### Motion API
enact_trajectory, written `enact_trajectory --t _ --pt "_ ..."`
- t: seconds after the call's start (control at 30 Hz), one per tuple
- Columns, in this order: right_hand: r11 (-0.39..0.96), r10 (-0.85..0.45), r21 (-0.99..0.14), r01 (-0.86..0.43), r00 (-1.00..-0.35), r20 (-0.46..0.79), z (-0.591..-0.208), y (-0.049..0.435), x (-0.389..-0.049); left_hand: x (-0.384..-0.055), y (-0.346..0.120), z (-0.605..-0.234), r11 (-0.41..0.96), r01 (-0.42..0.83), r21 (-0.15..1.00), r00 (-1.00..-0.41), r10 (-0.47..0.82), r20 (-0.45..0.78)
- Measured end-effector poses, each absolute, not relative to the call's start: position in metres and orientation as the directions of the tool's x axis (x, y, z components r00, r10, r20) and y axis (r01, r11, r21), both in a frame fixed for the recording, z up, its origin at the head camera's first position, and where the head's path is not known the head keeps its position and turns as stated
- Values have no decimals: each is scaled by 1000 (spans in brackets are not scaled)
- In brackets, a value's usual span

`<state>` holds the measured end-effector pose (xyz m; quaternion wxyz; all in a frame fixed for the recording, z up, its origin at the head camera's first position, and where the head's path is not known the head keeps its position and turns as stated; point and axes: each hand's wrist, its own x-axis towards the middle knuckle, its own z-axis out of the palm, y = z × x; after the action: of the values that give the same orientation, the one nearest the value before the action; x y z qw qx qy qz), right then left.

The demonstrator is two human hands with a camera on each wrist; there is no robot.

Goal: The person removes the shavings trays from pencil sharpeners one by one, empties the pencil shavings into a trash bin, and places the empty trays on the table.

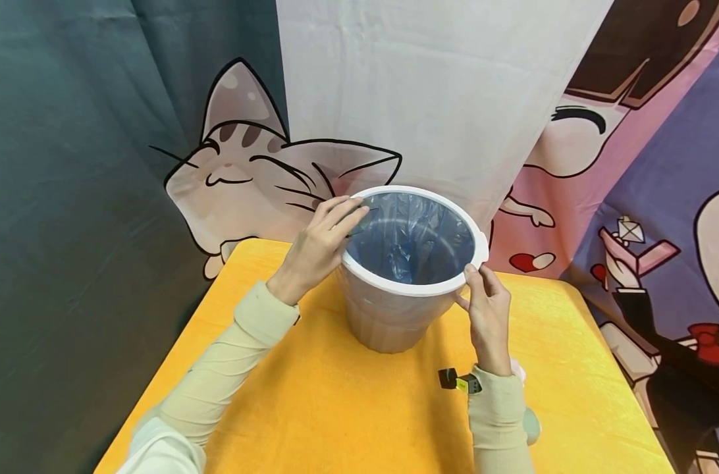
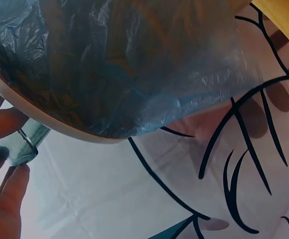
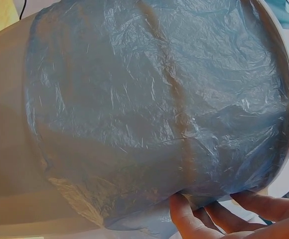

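Note:
A translucent trash can [image 1: 386,322] stands on the table, lined with a thin blue plastic bag [image 1: 403,243]. A white ring-shaped rim [image 1: 407,288] circles its mouth. My left hand [image 1: 322,242] holds the rim's left side, fingers over the top; its thumb is hidden in the head view. At the front right, my right hand [image 1: 488,303] pinches the rim, with the thumb on top and other fingers below. Through the can's wall the bag [image 3: 134,99] shows in the right wrist view, wrinkled and hanging partway down. Fingers of the right hand [image 3: 224,219] press against the outside there.
Yellow cloth covers the table [image 1: 347,408]. Partly hidden behind the right sleeve lies a pale green rounded object [image 1: 531,426], with something pink [image 1: 518,370] beside the wrist. Cartoon-printed curtains [image 1: 454,79] hang close behind the table.

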<state>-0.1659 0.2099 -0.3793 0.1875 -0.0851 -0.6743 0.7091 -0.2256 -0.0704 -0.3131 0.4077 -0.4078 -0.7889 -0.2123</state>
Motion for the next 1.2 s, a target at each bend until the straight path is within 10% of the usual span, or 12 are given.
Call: enact_trajectory --t 0.73,1.2 --pt "-16 399 -992 -125 -911 109 -380 211 -165 -229 -74 -312 453 821 349 -521 342 782" --pt "-22 399 -992 -124 -911 104 -380 210 -167 -224 -83 -309 363 544 757 -839 260 478"
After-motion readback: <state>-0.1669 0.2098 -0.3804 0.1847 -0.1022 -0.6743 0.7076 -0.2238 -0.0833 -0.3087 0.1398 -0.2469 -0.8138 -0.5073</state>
